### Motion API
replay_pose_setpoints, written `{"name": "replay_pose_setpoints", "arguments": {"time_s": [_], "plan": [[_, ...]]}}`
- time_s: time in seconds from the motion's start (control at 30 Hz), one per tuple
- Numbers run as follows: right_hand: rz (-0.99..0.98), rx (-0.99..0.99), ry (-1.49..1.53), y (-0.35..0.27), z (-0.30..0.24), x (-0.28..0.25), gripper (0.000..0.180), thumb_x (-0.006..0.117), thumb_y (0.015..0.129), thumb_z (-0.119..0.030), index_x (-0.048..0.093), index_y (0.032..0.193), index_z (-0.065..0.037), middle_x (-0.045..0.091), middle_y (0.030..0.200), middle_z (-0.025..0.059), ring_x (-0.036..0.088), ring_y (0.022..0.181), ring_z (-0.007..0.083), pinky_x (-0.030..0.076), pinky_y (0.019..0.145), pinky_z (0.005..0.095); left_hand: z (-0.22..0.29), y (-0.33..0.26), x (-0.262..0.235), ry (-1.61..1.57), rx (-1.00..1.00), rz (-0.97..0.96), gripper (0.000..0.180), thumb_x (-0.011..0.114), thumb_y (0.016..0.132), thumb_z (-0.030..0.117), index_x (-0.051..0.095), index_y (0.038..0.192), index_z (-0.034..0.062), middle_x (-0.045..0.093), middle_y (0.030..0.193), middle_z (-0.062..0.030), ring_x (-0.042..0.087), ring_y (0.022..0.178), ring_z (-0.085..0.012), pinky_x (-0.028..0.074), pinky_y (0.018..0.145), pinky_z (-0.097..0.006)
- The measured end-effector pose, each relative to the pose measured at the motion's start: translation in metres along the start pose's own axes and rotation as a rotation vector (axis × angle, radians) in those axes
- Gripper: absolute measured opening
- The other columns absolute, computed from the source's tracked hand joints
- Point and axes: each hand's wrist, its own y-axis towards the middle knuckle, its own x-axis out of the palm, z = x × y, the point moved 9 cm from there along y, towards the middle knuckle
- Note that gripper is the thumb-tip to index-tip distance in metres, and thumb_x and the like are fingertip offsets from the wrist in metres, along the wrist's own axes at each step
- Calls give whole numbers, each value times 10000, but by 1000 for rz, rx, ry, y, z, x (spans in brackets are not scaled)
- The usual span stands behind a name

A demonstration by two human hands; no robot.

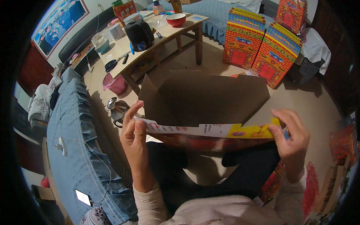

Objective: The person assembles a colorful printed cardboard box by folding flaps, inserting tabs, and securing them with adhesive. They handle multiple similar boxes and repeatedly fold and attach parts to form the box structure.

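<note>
An open cardboard box (202, 99) stands in front of my lap, its plain brown inside facing up. A printed strip of white and yellow card (180, 128) runs along its near edge. My left hand (135, 140) pinches the strip's left end between thumb and fingers. At the yellow right end, my right hand (290, 135) grips with thumb and curled fingers. Below the strip, part of the box's red printed outer side shows between my knees. What lies at the bottom of the box is too dark to make out.
Beyond the box, red brick-patterned boxes (243, 41) stand at the far right. A wooden table (165, 43) holds a black appliance (139, 35), scissors (111, 65) and a red bowl (176, 20). A metal kettle (117, 107) and pink basket (114, 83) sit left of the box.
</note>
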Motion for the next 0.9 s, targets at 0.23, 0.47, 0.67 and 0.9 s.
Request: {"name": "replay_pose_setpoints", "arguments": {"time_s": [0.23, 0.47, 0.67, 0.9], "plan": [[-332, -287, 58, 28, -54, 18, 258, 740, 834, -212, 701, 1038, -59, 703, 897, 118, 669, 878, 323, 513, 757, 440, -5, -7, 8, -24, -39, -22, 462, 512, 1042, 387, 726, 1005, -21, 594, 1370, -178, 500, 1332, -307, 353, 1114, -448], [-984, -37, 317, 44, -54, 101, 344, 570, 982, -339, 633, 1153, -47, 693, 936, 175, 651, 902, 371, 504, 828, 436, -11, -6, 0, -33, -66, 47, 423, 560, 1023, 341, 732, 894, -23, 634, 1287, -168, 521, 1303, -320, 354, 1096, -443], [-1154, 134, 533, 45, -43, 124, 330, 528, 1015, -285, 600, 1187, -13, 679, 1006, 157, 650, 946, 250, 497, 851, 375, 6, -2, -7, 296, 7, 134, 298, 646, 969, 234, 722, 815, -9, 679, 1162, -153, 569, 1232, -320, 316, 1123, -469], [-1046, 33, 608, 44, -37, 139, 336, 534, 997, -235, 585, 1255, -25, 687, 1096, 147, 651, 1010, 248, 493, 910, 359, 27, 0, 2, 660, 185, 134, 358, 706, 874, 166, 686, 1225, 104, 615, 1338, -144, 484, 1332, -341, 260, 1161, -479]]}}
